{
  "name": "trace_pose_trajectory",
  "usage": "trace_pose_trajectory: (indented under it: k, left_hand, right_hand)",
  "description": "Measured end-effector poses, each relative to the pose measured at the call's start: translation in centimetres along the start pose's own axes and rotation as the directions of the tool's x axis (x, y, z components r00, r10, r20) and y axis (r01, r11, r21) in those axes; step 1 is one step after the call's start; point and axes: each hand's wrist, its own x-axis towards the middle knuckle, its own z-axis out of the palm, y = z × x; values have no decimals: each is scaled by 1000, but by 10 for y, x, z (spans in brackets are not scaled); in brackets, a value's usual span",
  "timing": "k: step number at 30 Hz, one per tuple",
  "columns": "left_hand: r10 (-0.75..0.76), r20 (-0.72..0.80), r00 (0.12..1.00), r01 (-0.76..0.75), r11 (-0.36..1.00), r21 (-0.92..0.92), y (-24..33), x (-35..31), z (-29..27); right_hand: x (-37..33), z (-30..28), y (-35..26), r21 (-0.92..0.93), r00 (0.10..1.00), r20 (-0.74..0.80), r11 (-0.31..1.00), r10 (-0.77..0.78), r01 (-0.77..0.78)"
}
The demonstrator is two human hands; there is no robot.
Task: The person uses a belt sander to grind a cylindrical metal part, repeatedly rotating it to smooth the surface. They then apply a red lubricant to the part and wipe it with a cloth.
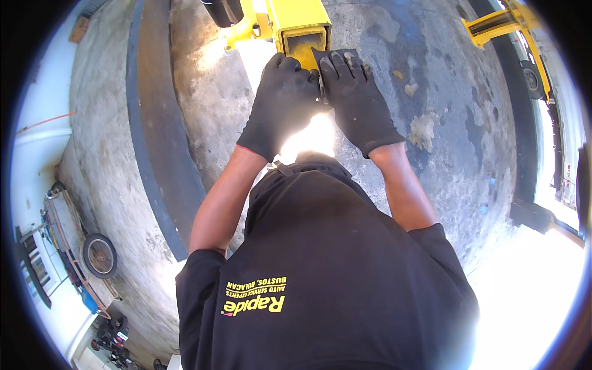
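Note:
Both my hands wear black work gloves and are close together in front of the open end of a yellow square steel tube [301, 20]. My left hand [283, 102] has its fingers curled in, just below the tube's left corner; what they close on is hidden. My right hand [357, 102] lies with its fingers over a thin dark flat piece [320, 55], whose corner shows beside the tube's mouth. Its thumb is mostly hidden. Between the hands, a narrow dark edge shows, but I cannot make out what it belongs to.
A stained concrete floor [444, 160] surrounds me. To the left runs a long dark strip [161, 123]; farther left stands a cart with a spoked wheel [100, 254]. Another yellow frame [493, 28] is at the far right. A black cylindrical part [223, 11] sits left of the tube.

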Motion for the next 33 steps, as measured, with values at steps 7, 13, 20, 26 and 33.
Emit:
trace_pose_trajectory:
  k: [7, 13, 20, 26, 33]
  left_hand:
    - [15, -25, 1000, -14, 1000, 15, -6, 0, 4]
    - [6, -97, 995, -9, 999, -31, -6, -2, 12]
    - [5, -151, 989, -16, 997, -75, -4, -4, 9]
    - [-32, -12, 999, 31, 999, -21, -4, -3, 7]
    - [-17, 14, 1000, 17, 1000, -10, 0, 0, -3]
  right_hand:
    - [-44, -20, 20, 799, 998, -50, 598, -43, 66]
    - [-14, 5, 5, 958, 895, 286, -63, 344, -281]
    - [-9, 0, 17, 985, 829, 104, 58, 550, -162]
    - [5, -9, -17, 780, 786, -50, 516, 616, -355]
    - [20, 3, -9, 716, 832, -188, 652, 522, -247]
